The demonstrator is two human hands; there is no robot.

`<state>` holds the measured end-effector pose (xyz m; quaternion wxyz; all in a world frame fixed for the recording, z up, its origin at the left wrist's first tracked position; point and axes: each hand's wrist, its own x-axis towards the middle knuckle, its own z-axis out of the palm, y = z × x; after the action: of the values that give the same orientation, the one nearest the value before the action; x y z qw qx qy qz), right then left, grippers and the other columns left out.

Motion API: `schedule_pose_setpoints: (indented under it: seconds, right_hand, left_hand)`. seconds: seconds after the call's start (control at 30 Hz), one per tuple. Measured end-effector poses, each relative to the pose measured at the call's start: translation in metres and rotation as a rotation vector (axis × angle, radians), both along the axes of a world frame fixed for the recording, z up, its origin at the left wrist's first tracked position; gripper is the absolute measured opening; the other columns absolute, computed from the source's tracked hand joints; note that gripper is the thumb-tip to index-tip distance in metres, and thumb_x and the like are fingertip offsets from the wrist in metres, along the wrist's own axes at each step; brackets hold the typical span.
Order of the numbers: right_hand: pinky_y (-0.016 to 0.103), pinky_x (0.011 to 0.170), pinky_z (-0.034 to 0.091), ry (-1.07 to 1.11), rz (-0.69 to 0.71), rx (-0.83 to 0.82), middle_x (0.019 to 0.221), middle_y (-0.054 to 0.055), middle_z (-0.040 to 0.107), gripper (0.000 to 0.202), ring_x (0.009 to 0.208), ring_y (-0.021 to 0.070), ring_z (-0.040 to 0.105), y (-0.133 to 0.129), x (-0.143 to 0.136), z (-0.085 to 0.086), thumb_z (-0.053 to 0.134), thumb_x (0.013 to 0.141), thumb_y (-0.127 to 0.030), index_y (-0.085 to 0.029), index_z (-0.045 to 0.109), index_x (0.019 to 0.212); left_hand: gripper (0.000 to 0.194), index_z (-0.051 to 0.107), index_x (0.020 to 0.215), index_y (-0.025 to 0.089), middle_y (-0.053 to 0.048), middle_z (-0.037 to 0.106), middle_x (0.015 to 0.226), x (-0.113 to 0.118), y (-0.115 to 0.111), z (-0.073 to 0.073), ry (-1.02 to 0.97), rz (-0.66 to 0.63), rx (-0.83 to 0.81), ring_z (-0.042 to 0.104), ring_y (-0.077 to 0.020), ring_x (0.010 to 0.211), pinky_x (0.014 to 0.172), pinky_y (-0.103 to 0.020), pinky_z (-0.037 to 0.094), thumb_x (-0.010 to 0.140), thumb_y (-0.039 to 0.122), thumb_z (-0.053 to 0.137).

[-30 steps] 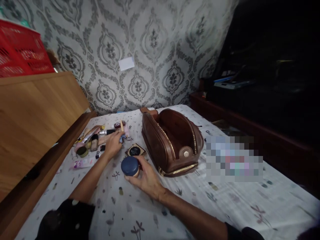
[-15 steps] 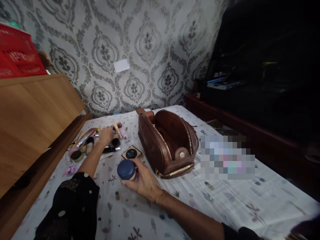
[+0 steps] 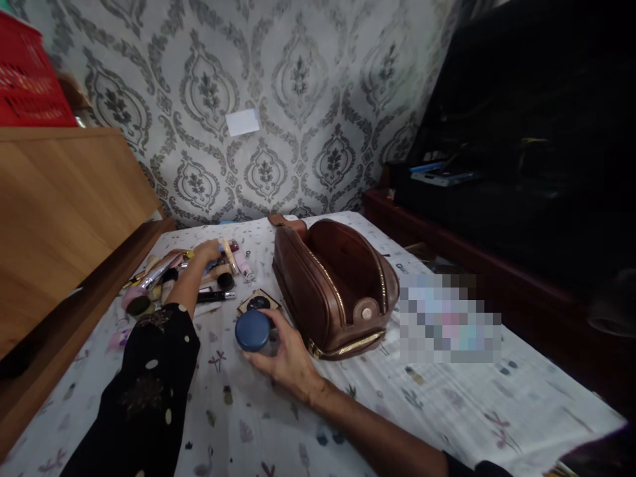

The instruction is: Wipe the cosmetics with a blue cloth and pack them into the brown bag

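Observation:
In my right hand (image 3: pixel 288 358) is a round jar with a blue lid (image 3: pixel 252 330), gripped between thumb and fingers just left of the bag. My left hand (image 3: pixel 206 252) reaches into the far part of a pile of cosmetics (image 3: pixel 169 275); its fingers are closed around something I cannot make out. A black tube (image 3: pixel 216 296) lies near that hand. Just beyond the jar rests a square gold-and-black compact (image 3: pixel 259 303). The brown leather bag (image 3: pixel 303 291) stands unzipped, its dark inside showing.
A patterned white cloth (image 3: pixel 278 424) covers the surface. Wooden furniture (image 3: pixel 74 192) with a red basket (image 3: pixel 32 83) rises at the left. A pixelated patch hides something right of the bag. Papered wall behind, dark red ledge (image 3: pixel 387 205) at the right.
My left hand has moved slightly farther over the cosmetics pile. The jar stays in my right hand, its lid tilted a little differently. The camera view has shifted slightly.

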<state>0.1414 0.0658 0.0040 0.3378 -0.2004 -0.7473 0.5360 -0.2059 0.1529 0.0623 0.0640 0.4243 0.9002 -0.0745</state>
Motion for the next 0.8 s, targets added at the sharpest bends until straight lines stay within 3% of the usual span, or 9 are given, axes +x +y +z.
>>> schedule_pose_setpoints:
  seconds: [0.23,0.33,0.43,0.5,0.6,0.8]
  right_hand:
    - [0.034,0.086,0.050,-0.065,-0.089,0.065,0.105,0.006,0.068,0.051,0.096,0.0226,0.064,0.006,-0.043,0.025,0.074,0.072,-0.028,-0.019,0.055,0.118]
    - [0.036,0.088,0.048,-0.164,-0.181,0.156,0.107,0.009,0.069,0.049,0.099,0.0248,0.064,0.017,-0.070,0.028,0.072,0.075,-0.030,-0.018,0.054,0.119]
    - [0.037,0.086,0.046,-0.322,-0.251,0.219,0.104,0.011,0.070,0.041,0.096,0.0258,0.065,0.026,-0.089,0.027,0.068,0.081,-0.034,-0.018,0.053,0.117]
    - [0.037,0.086,0.046,-0.438,-0.262,0.239,0.103,0.013,0.071,0.038,0.095,0.0268,0.066,0.030,-0.096,0.026,0.065,0.086,-0.036,-0.017,0.053,0.117]
    - [0.037,0.087,0.045,-0.551,-0.273,0.258,0.104,0.015,0.072,0.038,0.100,0.0287,0.067,0.032,-0.101,0.027,0.066,0.088,-0.038,-0.016,0.053,0.116]
    - [0.040,0.093,0.045,-0.583,-0.282,0.319,0.107,0.018,0.071,0.039,0.107,0.0303,0.065,0.036,-0.106,0.025,0.063,0.091,-0.045,-0.014,0.054,0.113]
  left_hand:
    - [0.036,0.062,0.121,0.016,-0.009,0.065,0.120,-0.002,-0.007,0.006,-0.074,0.045,-0.028,0.066,-0.0227,0.105,0.088,-0.042,0.058,0.094,0.040,0.064]
    - [0.036,0.064,0.116,0.015,-0.009,0.068,0.115,0.000,-0.013,0.004,-0.062,0.050,0.025,0.067,-0.0221,0.102,0.088,-0.041,0.057,0.093,0.042,0.065]
    - [0.040,0.067,0.109,0.016,-0.011,0.073,0.112,0.002,-0.020,0.002,-0.026,0.048,0.120,0.069,-0.0262,0.105,0.083,-0.032,0.053,0.081,0.044,0.074]
    - [0.044,0.066,0.110,0.018,-0.012,0.074,0.115,0.002,-0.026,0.001,0.001,0.034,0.197,0.068,-0.0284,0.108,0.079,-0.029,0.050,0.076,0.044,0.076]
    - [0.042,0.063,0.113,0.019,-0.011,0.073,0.117,0.002,-0.036,0.004,0.030,0.001,0.310,0.067,-0.0265,0.107,0.080,-0.028,0.049,0.081,0.045,0.068]
    - [0.030,0.062,0.107,0.019,-0.010,0.072,0.111,0.009,-0.062,0.024,0.073,0.002,0.489,0.065,-0.0264,0.104,0.085,-0.032,0.048,0.088,0.041,0.060]
